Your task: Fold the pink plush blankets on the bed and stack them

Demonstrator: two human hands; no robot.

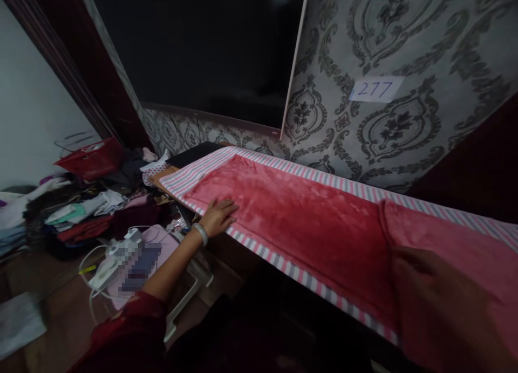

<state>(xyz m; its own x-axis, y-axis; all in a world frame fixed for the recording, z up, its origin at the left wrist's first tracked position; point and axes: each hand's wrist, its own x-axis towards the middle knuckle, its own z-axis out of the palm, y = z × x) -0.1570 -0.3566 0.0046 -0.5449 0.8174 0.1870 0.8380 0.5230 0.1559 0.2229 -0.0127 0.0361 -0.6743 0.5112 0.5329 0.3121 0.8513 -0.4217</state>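
At nine o'clock, your left hand (218, 216) lies spread flat on the red fleece cloth (299, 211), which covers the striped tabletop (259, 249). Toward four o'clock your right hand (441, 303) rests on the same cloth; whether it grips, you cannot tell.

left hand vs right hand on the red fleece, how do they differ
The left hand lies flat, fingers spread, far along the red fleece near its end; the right hand is close to the camera, dark and blurred. The left hand sits in better light, with a pale bangle at its wrist; no bangle shows on the right. Both rest on the same fleece over the striped cover.
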